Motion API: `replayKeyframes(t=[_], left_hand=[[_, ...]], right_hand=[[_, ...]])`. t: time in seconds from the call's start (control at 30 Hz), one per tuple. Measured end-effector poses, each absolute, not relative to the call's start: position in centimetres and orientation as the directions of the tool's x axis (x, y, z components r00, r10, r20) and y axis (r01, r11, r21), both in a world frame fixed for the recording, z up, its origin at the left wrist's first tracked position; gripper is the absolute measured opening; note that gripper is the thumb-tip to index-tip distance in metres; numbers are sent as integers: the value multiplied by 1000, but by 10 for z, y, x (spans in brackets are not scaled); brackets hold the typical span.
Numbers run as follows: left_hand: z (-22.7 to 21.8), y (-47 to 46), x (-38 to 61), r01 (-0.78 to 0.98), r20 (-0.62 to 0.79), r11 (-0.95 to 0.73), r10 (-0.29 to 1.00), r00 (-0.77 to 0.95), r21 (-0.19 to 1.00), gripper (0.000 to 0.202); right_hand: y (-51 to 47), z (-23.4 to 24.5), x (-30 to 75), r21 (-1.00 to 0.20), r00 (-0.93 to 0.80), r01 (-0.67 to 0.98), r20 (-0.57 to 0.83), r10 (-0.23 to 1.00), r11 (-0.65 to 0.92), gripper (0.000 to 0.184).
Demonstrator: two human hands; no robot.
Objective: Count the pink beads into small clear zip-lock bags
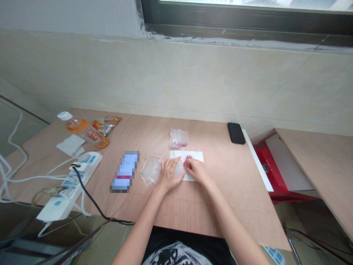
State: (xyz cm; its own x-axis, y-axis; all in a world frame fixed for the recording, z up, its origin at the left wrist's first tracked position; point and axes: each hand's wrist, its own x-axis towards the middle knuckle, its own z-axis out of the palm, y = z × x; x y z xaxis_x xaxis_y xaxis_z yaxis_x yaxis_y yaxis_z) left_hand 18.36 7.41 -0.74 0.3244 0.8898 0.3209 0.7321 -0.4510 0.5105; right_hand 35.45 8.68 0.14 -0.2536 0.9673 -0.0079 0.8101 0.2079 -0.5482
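My left hand (168,171) lies on the wooden table (220,191) with its fingers on a small clear plastic bag (179,168) that rests over a white paper sheet (196,156). My right hand (194,169) is pinched at the bag's mouth, beside small pink pieces (189,157) on the paper. Left of my left hand lies an empty clear bag (150,169). Further back sits another clear bag with pink pieces (178,138) inside.
A black phone (236,133) lies at the back right. A blurred card (125,171), a white power strip (72,184) with cables, an orange drink bottle (84,130), folded tissue (71,145) and snack packets (106,124) fill the left. A red box (271,171) stands beyond the right edge.
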Motion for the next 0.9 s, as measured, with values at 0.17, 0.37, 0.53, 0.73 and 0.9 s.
replayKeyframes(t=[0.17,0.37,0.53,0.73,0.9], left_hand=[[-7,74,183,736,307,-447,893,330,509,59],[-8,75,184,732,309,-469,882,357,494,62],[-10,75,184,730,309,-472,880,359,495,64],[-11,75,183,724,286,-452,892,351,521,67],[-10,75,183,719,285,-452,892,351,528,66]], right_hand=[[87,-2,358,-620,-226,762,19,974,189,13],[81,-1,362,-794,-119,599,44,992,107,18],[77,2,356,-832,-155,546,19,988,102,21],[83,3,364,-808,6,588,47,999,35,25],[85,1,375,-625,162,774,42,986,-101,23]])
